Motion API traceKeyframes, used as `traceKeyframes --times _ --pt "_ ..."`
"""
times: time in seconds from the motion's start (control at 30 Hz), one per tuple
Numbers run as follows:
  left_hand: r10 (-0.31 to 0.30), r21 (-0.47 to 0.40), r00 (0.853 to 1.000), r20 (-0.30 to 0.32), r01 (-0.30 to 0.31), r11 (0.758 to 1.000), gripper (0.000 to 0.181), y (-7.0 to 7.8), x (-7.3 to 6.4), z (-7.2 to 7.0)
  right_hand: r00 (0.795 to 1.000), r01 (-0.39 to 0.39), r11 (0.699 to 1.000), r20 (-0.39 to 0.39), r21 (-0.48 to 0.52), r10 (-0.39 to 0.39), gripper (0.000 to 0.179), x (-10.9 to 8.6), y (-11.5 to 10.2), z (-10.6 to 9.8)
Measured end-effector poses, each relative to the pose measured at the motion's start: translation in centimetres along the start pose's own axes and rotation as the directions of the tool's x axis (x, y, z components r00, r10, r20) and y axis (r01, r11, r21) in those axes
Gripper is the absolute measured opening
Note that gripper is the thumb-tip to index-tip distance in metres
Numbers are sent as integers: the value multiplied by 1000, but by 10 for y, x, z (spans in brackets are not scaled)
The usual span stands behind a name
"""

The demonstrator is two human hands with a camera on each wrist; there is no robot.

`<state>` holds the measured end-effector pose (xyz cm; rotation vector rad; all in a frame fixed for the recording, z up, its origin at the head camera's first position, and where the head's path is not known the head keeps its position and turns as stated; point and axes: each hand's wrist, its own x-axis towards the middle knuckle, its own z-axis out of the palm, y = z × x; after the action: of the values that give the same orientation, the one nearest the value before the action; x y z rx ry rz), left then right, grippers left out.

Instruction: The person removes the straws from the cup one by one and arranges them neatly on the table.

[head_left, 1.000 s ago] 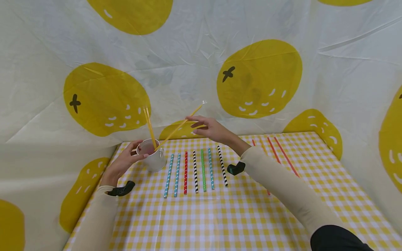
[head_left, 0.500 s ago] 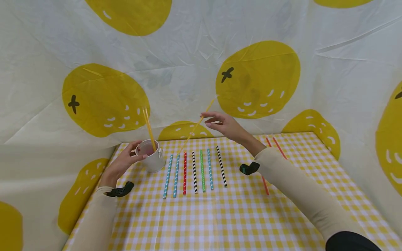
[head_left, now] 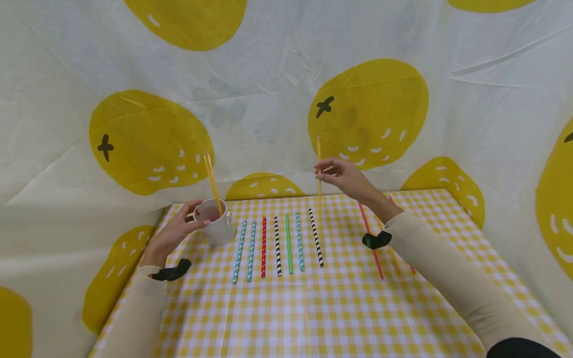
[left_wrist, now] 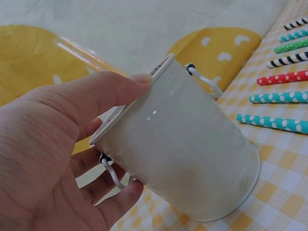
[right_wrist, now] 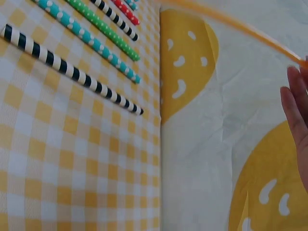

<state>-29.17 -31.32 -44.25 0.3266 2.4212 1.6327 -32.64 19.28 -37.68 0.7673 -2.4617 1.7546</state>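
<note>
My left hand (head_left: 179, 229) holds a small white metal bucket (head_left: 222, 232) at the table's far left. In the left wrist view the thumb lies over the rim, and the other fingers wrap the side by a loop handle (left_wrist: 111, 173). A few orange straws (head_left: 214, 181) lean inside the bucket. Over the back of the table, my right hand (head_left: 346, 180) pinches one orange straw (head_left: 319, 191) between thumb and fingers. That straw stands nearly upright, its lower end close to a black-and-white striped straw (head_left: 316, 238).
Several patterned paper straws lie in a row, including a green one (head_left: 288, 243) and a red dotted one (head_left: 263, 248). Red straws (head_left: 378, 261) lie farther right, partly behind the right arm. A lemon-print cloth wall (head_left: 268, 119) rises behind the checked tablecloth (head_left: 268, 318).
My right hand has moved right, carrying the orange straw from the bucket's mouth past the patterned row. The straw has swung from slanted to nearly upright. The left hand and bucket have stayed put.
</note>
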Motion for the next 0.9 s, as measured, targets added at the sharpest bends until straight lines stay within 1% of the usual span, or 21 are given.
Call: traceKeyframes --times 0.17,0.3,0.53,0.7,0.9 --pt "-3 7 1000 4 3 1000 86 0 1 -1 1000 -21 998 16 51 20 28 -10 8 -15" --pt "-2 12 1000 2 2 1000 85 -1 2 -2 999 -51 998 16 24 50 31 -17 16 -27" --pt "0 7 1000 6 0 1000 82 0 2 -1 993 -114 993 16 -26 115 39 -32 22 -48" --pt "4 7 1000 7 -4 1000 82 0 1 -1 989 -142 989 29 -46 143 45 -42 28 -65" --pt "5 11 1000 9 -5 1000 82 -1 1 -1 982 -178 981 51 -77 182 52 -52 34 -80"
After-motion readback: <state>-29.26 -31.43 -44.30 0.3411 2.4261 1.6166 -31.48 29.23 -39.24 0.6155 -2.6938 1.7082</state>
